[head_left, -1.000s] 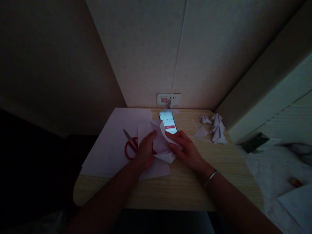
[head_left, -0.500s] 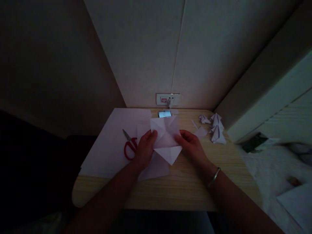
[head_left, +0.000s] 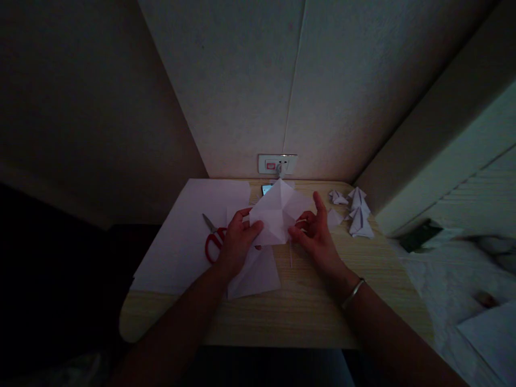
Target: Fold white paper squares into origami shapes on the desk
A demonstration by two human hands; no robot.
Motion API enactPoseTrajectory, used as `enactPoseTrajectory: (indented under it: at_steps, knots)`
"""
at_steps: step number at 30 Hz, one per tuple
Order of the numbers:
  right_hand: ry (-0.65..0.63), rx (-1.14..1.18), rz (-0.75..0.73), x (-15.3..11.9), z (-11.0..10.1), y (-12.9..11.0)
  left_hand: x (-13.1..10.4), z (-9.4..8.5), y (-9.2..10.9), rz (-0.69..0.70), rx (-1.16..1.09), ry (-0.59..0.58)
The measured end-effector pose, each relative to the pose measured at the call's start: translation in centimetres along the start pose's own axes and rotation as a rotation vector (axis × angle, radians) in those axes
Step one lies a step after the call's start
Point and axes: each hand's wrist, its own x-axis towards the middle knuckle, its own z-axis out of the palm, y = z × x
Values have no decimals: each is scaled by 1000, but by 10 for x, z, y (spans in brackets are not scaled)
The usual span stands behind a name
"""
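Observation:
A creased white paper (head_left: 274, 215) is held up over the table between both hands, one corner pointing toward the wall. My left hand (head_left: 241, 236) pinches its left edge, thumb on top. At its lower right edge, my right hand (head_left: 314, 228) grips the paper between thumb and fingers, with the index finger raised. Red-handled scissors (head_left: 213, 242) lie just left of my left hand on large white sheets (head_left: 173, 252). Beneath my hands is a smaller loose sheet (head_left: 258, 279).
Folded paper pieces (head_left: 360, 215) and a small folded one (head_left: 337, 197) sit at the table's back right, near a paper scrap (head_left: 334, 218). A phone (head_left: 266, 190) lies below the wall socket (head_left: 278, 164). The wooden table (head_left: 282, 322) has a rounded front left corner.
The paper has turned, its corner now toward the wall, and the flap that hung toward me no longer shows. My right index finger has lifted off.

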Motion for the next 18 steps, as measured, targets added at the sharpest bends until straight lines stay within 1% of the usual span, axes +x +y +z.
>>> enactPoseTrajectory:
  at_steps: [1, 2, 3, 4, 5, 6, 8, 10, 12, 14, 15, 18]
  knots:
    - [0, -59, -67, 1, -6, -1, 2, -4, 2, -20, 30, -4]
    - [-5, -131, -151, 2, -13, -2, 3, -7, 4, -53, 61, -33]
    - [-42, -233, -239, 3, -20, -3, 5, -10, 6, -69, 76, -59]
    - [-108, -355, -313, 4, -27, -5, 6, -12, 8, -73, 85, -73]
    - [-182, -471, -351, 6, -32, -7, 7, -13, 9, -73, 79, -76]
    - [-244, -530, -383, 7, -36, -9, 8, -14, 10, -65, 71, -75]
    - [-349, -552, -407, 8, -40, -11, 9, -15, 11, -41, 43, -53]
    - [-395, -503, -415, 8, -37, -13, 10, -15, 13, -8, 3, -14]
    - [-384, -465, -429, 7, -33, -12, 10, -13, 14, 29, -65, 31]
    - [-337, -483, -461, 5, -29, -10, 7, -9, 16, 48, -146, 53]
    - [-306, -509, -487, 4, -28, -9, 6, -6, 17, 49, -189, 54]
    - [-198, -595, -569, 3, -27, -8, 0, 1, 15, -3, -309, 7]
